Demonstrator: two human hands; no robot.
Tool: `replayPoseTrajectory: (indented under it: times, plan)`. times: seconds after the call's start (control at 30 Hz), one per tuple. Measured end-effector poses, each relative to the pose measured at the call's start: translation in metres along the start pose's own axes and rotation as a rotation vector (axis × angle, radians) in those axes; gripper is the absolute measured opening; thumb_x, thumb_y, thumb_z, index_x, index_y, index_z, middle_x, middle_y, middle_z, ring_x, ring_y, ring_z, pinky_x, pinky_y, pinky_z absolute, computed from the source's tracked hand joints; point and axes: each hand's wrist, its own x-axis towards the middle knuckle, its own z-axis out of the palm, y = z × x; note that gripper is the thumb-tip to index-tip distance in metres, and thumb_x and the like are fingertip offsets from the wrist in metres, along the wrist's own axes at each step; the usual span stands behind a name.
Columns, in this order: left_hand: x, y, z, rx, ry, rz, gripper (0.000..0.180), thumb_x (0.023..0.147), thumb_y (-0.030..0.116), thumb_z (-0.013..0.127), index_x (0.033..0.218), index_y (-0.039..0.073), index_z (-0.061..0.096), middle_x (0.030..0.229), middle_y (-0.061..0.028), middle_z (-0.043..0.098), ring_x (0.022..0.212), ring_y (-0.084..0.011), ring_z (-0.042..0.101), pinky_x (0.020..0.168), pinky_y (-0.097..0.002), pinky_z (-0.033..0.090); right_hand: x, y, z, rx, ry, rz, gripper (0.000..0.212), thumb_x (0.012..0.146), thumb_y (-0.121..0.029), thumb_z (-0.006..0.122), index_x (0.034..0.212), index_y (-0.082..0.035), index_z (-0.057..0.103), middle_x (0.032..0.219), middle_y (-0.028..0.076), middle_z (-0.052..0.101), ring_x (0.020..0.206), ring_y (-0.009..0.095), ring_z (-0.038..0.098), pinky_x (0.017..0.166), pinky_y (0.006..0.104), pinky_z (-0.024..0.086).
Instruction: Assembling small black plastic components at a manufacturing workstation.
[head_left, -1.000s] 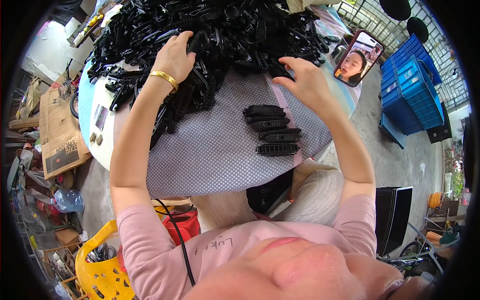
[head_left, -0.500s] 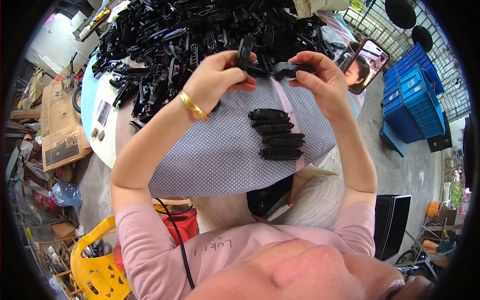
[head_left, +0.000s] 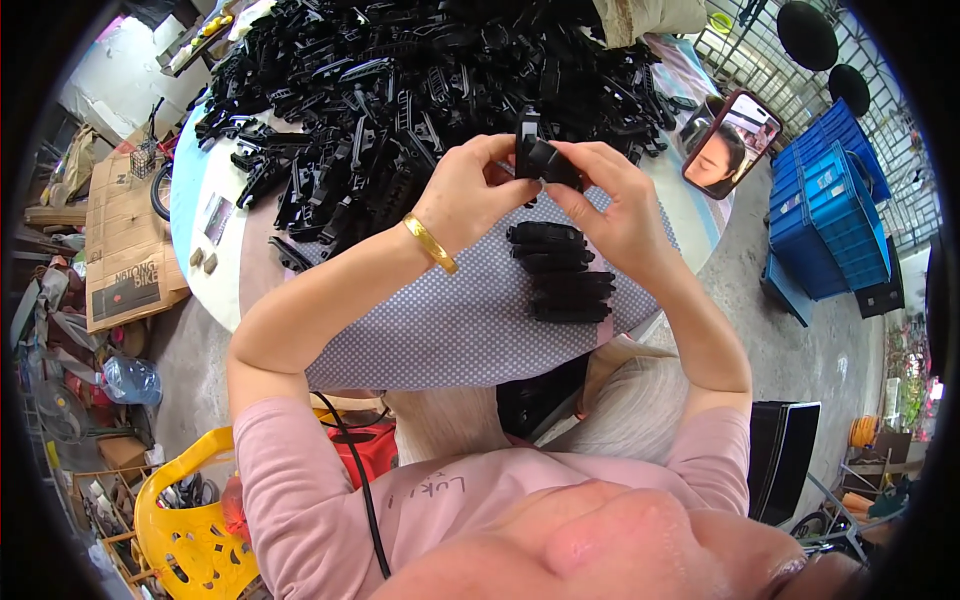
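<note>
My left hand (head_left: 474, 190), with a gold bangle on the wrist, is closed on a black plastic part (head_left: 527, 135) that it holds upright. My right hand (head_left: 618, 200) pinches another black plastic part (head_left: 556, 164). The two parts meet between my fingertips, above the dotted cloth; whether they are joined I cannot tell. Just nearer to me lies a short row of several black plastic parts (head_left: 560, 272), side by side. Beyond my hands spreads a large heap of similar black pieces (head_left: 370, 110).
A grey dotted cloth (head_left: 430, 335) covers the near part of the round table. At the table's right side stands a phone (head_left: 732, 145), next to a dark cup. Blue plastic crates (head_left: 825, 220) are on the floor to the right, a yellow chair (head_left: 195, 520) at lower left.
My hands have come together, bringing the two black parts from apart into contact. The left hand moved right, the right hand slightly left and down.
</note>
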Motion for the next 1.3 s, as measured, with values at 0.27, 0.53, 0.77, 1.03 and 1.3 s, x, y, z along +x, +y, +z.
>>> replayPoseTrajectory:
  times: [0.27, 0.53, 0.77, 1.03, 1.3]
  plan:
    - [0.003, 0.008, -0.007, -0.157, -0.131, -0.143, 0.037, 0.081, 0.002, 0.056, 0.117, -0.003, 0.056, 0.094, -0.0092, 0.065, 0.080, -0.0110, 0.061, 0.070, -0.0220, 0.050, 0.004, 0.003, -0.016, -0.070, 0.082, -0.164, 0.032, 0.078, -0.004, 0.064, 0.109, -0.001, 0.060, 0.110, 0.010, 0.060, 0.095, 0.021, 0.058, 0.077, 0.0286, 0.046]
    - [0.009, 0.001, -0.014, -0.044, -0.240, -0.149, 0.044, 0.076, 0.000, 0.051, 0.120, -0.002, 0.055, 0.096, -0.0085, 0.063, 0.075, -0.0101, 0.058, 0.068, -0.0200, 0.047, -0.001, 0.003, -0.014, -0.004, -0.042, -0.028, 0.021, 0.080, -0.002, 0.062, 0.101, -0.001, 0.063, 0.094, 0.006, 0.064, 0.085, 0.014, 0.059, 0.073, 0.0251, 0.047]
    - [0.008, 0.005, -0.011, -0.117, -0.231, -0.155, 0.049, 0.073, -0.001, 0.049, 0.121, -0.004, 0.053, 0.099, -0.0097, 0.062, 0.079, -0.0105, 0.059, 0.071, -0.0197, 0.047, -0.004, 0.011, -0.006, 0.263, 0.084, 0.319, 0.014, 0.086, -0.009, 0.062, 0.096, -0.001, 0.065, 0.080, -0.001, 0.063, 0.073, 0.005, 0.056, 0.064, 0.0187, 0.045]
    - [0.010, -0.005, -0.013, -0.387, -0.254, -0.185, 0.055, 0.071, -0.007, 0.048, 0.127, -0.004, 0.047, 0.107, -0.0093, 0.059, 0.087, -0.0135, 0.058, 0.080, -0.0228, 0.049, -0.003, 0.005, 0.002, -0.056, 0.176, 0.125, 0.013, 0.082, -0.008, 0.064, 0.094, -0.002, 0.066, 0.081, 0.003, 0.065, 0.071, 0.009, 0.058, 0.060, 0.0200, 0.044]
    - [0.006, -0.002, -0.007, -0.109, -0.157, -0.080, 0.047, 0.079, -0.001, 0.063, 0.124, -0.002, 0.050, 0.104, -0.0079, 0.061, 0.086, -0.0094, 0.059, 0.077, -0.0209, 0.050, -0.003, 0.008, 0.008, -0.306, 0.276, -0.216, 0.015, 0.076, -0.004, 0.068, 0.090, -0.003, 0.065, 0.088, 0.009, 0.064, 0.072, 0.020, 0.060, 0.061, 0.0279, 0.048]
